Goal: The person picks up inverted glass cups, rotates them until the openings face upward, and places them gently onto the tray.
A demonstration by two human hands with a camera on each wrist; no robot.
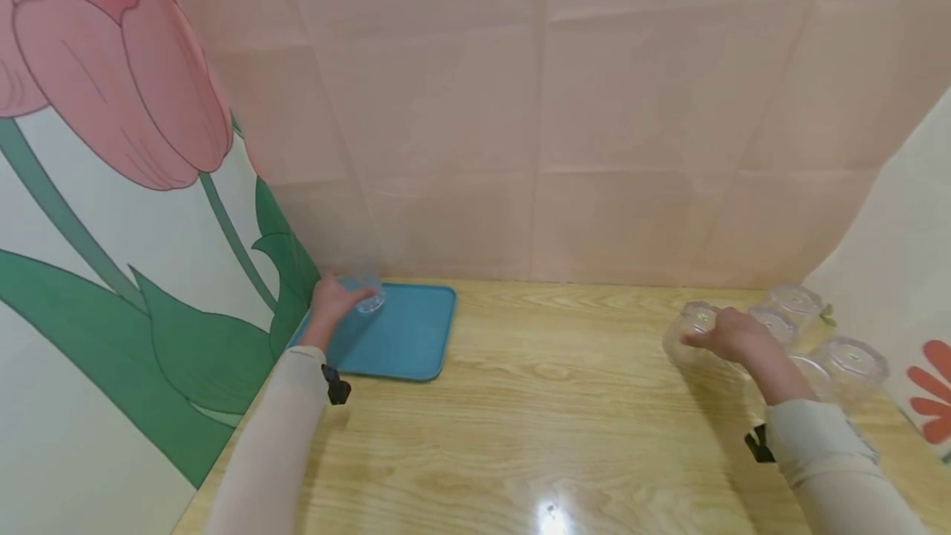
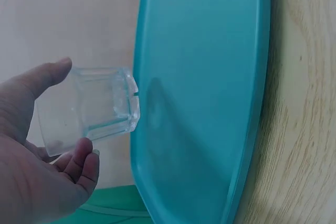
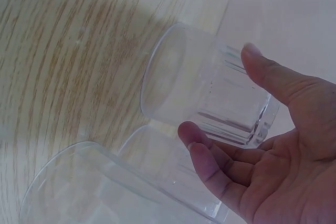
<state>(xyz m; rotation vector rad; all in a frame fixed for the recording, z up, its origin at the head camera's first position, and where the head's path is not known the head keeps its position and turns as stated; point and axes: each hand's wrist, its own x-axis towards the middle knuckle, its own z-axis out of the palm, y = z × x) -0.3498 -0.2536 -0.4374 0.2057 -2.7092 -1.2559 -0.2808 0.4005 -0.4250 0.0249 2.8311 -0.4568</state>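
My left hand grips a clear plastic cup between thumb and curled fingers, over the far left part of a blue tray. That cup is upright, base toward the tray; whether it touches cannot be told. Over on the right, my right hand holds another clear cup around its sides, thumb on one side and bent fingers on the other. This second cup is upside down, its rim toward the wooden table.
Several more clear cups, among them one upside-down cup, stand close around my right hand and forearm. A pink-beige sheet hangs behind the table. A tulip-printed panel borders the left side.
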